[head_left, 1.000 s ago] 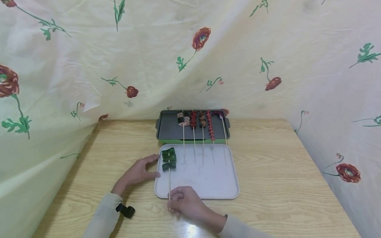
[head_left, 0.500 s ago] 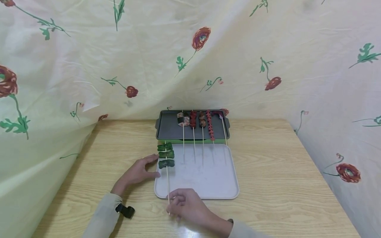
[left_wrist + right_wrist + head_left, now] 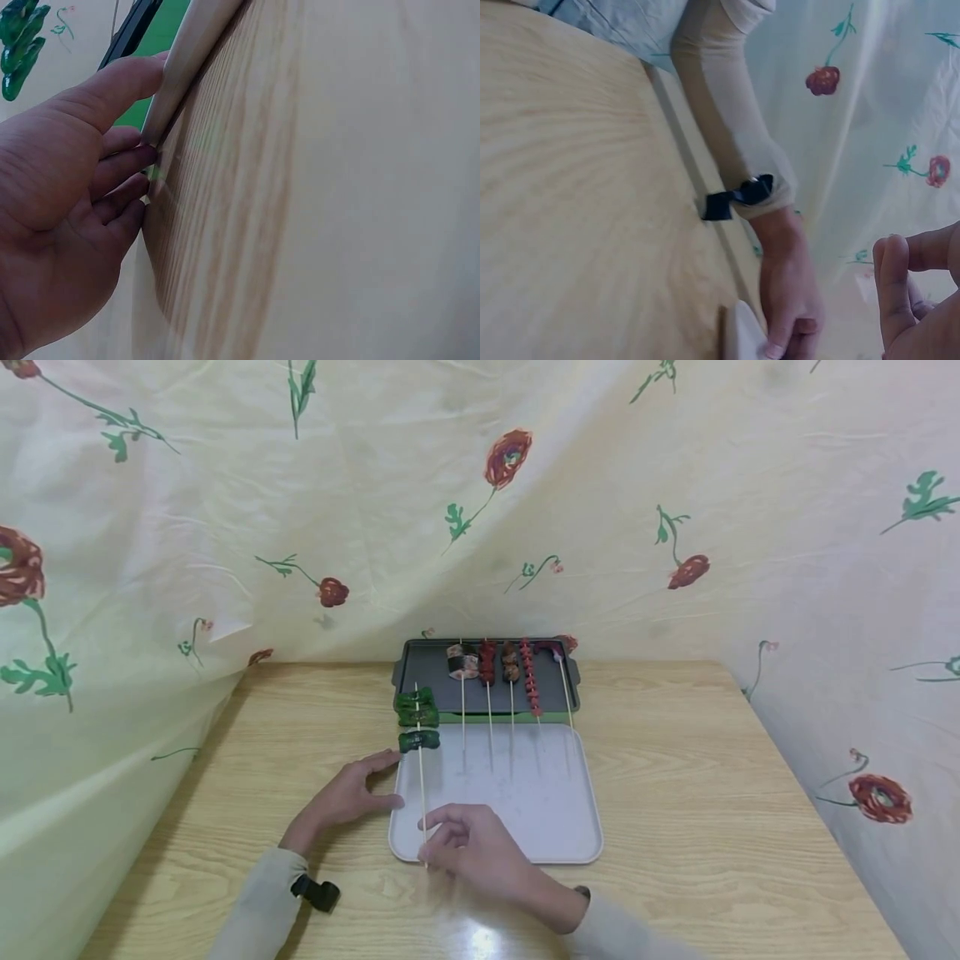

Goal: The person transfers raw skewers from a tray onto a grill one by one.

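Observation:
My right hand [image 3: 478, 850] pinches the stick of a green pepper skewer [image 3: 418, 718] near its lower end. Its green pieces hang over the front left corner of the grill pan [image 3: 422, 653] and the back left corner of the white tray [image 3: 517, 827]. In the left wrist view the green pieces [image 3: 21, 52] show at the upper left, raised off the table. My left hand [image 3: 348, 795] rests against the tray's left rim, thumb and fingers spread along it. In the right wrist view the right fingertips [image 3: 894, 244] meet; the stick is hardly visible there.
On the grill pan lie several skewers: a sushi-like roll [image 3: 462, 662], red meat [image 3: 487, 662], brown pieces [image 3: 510, 662], small red pieces [image 3: 529, 677] and a purple tentacle [image 3: 551, 647]. Their sticks reach over the tray. A flowered cloth [image 3: 375, 510] hangs behind the wooden table [image 3: 675, 793].
The right hand has lifted the green pepper skewer off the tray and moved it away from me, up to the grill pan's left corner. The left hand has stayed at the rim.

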`<act>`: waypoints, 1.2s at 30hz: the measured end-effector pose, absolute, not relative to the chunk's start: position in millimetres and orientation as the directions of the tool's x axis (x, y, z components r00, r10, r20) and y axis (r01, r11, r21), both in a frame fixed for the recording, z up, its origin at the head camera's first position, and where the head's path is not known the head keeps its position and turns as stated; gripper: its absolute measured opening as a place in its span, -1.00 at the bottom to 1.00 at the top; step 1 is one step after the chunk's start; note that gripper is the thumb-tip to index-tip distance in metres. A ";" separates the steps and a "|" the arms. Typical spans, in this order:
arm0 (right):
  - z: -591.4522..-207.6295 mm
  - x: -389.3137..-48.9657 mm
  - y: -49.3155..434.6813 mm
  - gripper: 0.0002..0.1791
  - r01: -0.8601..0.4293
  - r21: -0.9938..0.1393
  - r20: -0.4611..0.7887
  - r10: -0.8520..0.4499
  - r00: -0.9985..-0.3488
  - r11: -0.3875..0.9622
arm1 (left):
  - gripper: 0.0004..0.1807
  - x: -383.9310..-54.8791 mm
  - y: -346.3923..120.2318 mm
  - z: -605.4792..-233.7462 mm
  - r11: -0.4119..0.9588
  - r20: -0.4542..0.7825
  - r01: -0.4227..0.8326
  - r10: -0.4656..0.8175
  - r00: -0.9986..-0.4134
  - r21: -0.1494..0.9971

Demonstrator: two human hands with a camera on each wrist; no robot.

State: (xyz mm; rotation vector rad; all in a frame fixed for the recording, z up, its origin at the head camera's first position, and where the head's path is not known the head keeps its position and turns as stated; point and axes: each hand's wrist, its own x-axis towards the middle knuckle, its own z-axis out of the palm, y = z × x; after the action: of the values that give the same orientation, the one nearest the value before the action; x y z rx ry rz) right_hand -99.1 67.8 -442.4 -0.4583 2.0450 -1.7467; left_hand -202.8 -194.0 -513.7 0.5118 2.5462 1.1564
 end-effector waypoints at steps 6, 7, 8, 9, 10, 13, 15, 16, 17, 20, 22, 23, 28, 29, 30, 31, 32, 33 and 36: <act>-429.2 -118.0 66.0 -0.69 0.032 -0.987 -0.104 -0.477 -0.873 0.155 | -0.13 -201.8 -194.1 -512.1 0.615 -0.129 0.187 0.431 -0.893 0.766; -427.9 -121.8 65.4 -0.69 0.035 -0.988 -0.105 -0.477 -0.872 0.153 | -0.14 -201.5 -194.1 -511.7 0.616 -0.132 0.183 0.429 -0.894 0.766; -426.8 -125.7 64.7 -0.69 0.035 -0.987 -0.105 -0.475 -0.874 0.154 | -0.14 -201.4 -194.2 -511.5 0.617 -0.132 0.183 0.429 -0.894 0.765; -425.9 -129.7 64.0 -0.68 0.039 -0.988 -0.107 -0.472 -0.875 0.152 | -0.14 -201.1 -194.5 -511.3 0.618 -0.126 0.192 0.433 -0.893 0.762; -425.5 -133.9 63.1 -0.68 0.040 -0.988 -0.107 -0.468 -0.877 0.151 | -0.14 -200.9 -194.6 -511.1 0.620 -0.126 0.193 0.432 -0.893 0.761; -425.3 -147.3 60.3 -0.69 0.049 -0.986 -0.116 -0.447 -0.887 0.158 | -0.15 -200.6 -195.0 -511.0 0.619 -0.130 0.189 0.433 -0.892 0.762; -425.3 -156.6 58.2 -0.71 0.056 -0.985 -0.122 -0.423 -0.898 0.166 | -0.15 -200.6 -195.5 -511.1 0.615 -0.127 0.192 0.436 -0.891 0.765; -425.2 -161.2 57.2 -0.72 0.056 -0.984 -0.123 -0.412 -0.903 0.171 | -0.15 -200.7 -195.6 -511.1 0.613 -0.131 0.184 0.433 -0.892 0.768; -425.1 -165.9 56.3 -0.73 0.056 -0.983 -0.124 -0.401 -0.908 0.177 | -0.15 -200.8 -195.7 -511.2 0.610 -0.131 0.184 0.435 -0.891 0.771; -423.6 -178.2 54.3 -0.75 0.058 -0.980 -0.128 -0.379 -0.916 0.192 | -0.15 -201.2 -196.0 -511.6 0.606 -0.134 0.183 0.438 -0.889 0.774; -422.9 -185.2 53.4 -0.75 0.064 -0.978 -0.135 -0.368 -0.920 0.199 | -0.14 -201.5 -196.1 -512.1 0.605 -0.136 0.181 0.439 -0.888 0.775; -423.0 -188.8 53.0 -0.74 0.069 -0.978 -0.139 -0.363 -0.921 0.199 | -0.14 -201.7 -196.1 -512.3 0.604 -0.137 0.180 0.440 -0.887 0.776; -425.7 -204.9 50.6 -0.73 0.109 -0.976 -0.169 -0.339 -0.926 0.188 | -0.13 -202.5 -196.3 -512.7 0.600 -0.138 0.178 0.443 -0.886 0.780; -426.1 -207.6 50.1 -0.74 0.114 -0.976 -0.172 -0.336 -0.926 0.186 | -0.13 -202.5 -196.2 -512.6 0.600 -0.139 0.177 0.442 -0.886 0.780; -426.7 -209.8 49.5 -0.74 0.121 -0.975 -0.178 -0.334 -0.926 0.185 | -0.14 -202.5 -196.0 -512.3 0.600 -0.140 0.175 0.441 -0.886 0.781; -427.3 -211.9 49.0 -0.75 0.127 -0.975 -0.183 -0.332 -0.925 0.183 | -0.14 -202.4 -195.8 -512.0 0.600 -0.142 0.173 0.441 -0.886 0.781; -427.2 -213.5 48.4 -0.74 0.134 -0.974 -0.189 -0.330 -0.925 0.181 | -0.14 -202.2 -195.5 -511.7 0.600 -0.144 0.170 0.439 -0.887 0.782; -427.2 -215.0 47.9 -0.74 0.143 -0.973 -0.197 -0.327 -0.924 0.182 | -0.14 -202.0 -195.3 -511.3 0.599 -0.145 0.168 0.438 -0.887 0.783; -427.7 -218.9 46.6 -0.70 0.178 -0.968 -0.228 -0.322 -0.919 0.178 | -0.14 -201.7 -194.6 -510.4 0.598 -0.145 0.166 0.436 -0.888 0.784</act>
State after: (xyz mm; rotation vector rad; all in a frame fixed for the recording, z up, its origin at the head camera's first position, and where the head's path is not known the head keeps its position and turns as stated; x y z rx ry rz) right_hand -218.9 46.6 -427.7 -0.1362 2.0794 -1.7916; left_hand -201.7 -194.6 -510.4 0.4887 2.5061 1.1819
